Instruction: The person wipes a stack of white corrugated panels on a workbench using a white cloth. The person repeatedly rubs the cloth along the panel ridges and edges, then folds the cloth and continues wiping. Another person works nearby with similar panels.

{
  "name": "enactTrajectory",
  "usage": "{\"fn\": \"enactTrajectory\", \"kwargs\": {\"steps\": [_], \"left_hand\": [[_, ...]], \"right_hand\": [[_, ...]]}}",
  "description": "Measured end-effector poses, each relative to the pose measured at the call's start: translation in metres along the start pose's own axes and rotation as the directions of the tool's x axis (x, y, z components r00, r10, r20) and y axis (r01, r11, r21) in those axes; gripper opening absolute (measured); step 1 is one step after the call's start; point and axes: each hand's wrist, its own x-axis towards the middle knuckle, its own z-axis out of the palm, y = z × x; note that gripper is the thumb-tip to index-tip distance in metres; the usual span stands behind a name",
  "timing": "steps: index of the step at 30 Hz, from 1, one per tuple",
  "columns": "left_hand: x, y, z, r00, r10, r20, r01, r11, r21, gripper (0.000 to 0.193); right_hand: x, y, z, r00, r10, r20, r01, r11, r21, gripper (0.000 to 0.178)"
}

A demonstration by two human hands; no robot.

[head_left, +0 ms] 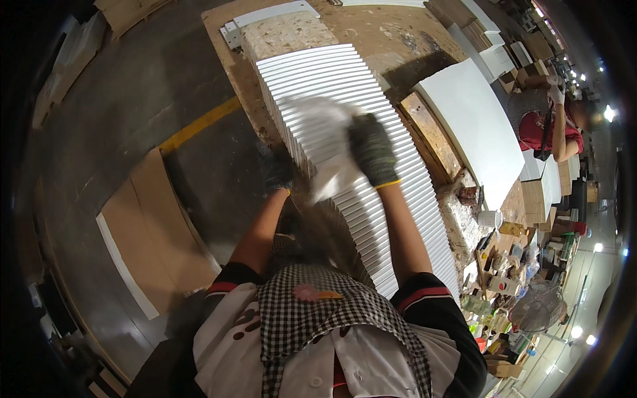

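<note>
A long row of white slats (312,66), narrow and packed side by side, runs from the far end of the bench toward my right side. Over its middle, my right hand (373,149), in a dark knitted glove with a yellow cuff, is closed on a white cloth (332,176). The cloth is smeared by motion and spreads leftward across the slats. My left hand (275,171), in a dark glove too, is at the left edge of the row. Shadow and blur hide its fingers, and I cannot tell whether it touches the slats.
A large white panel (474,119) lies to the right of the row. Flat cardboard (156,229) rests on the floor at left, near a yellow floor line (199,125). A person (547,123) works at the far right, beyond stacked boards. A fan (537,308) stands lower right.
</note>
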Motion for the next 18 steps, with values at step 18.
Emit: {"fn": "enactTrajectory", "kwargs": {"steps": [18], "left_hand": [[-0.010,-0.003,-0.013,0.991,0.137,-0.004,-0.137,0.986,-0.092,0.083]], "right_hand": [[-0.020,-0.020,0.016,0.934,-0.167,-0.315,0.335,0.712,0.617,0.036]]}}
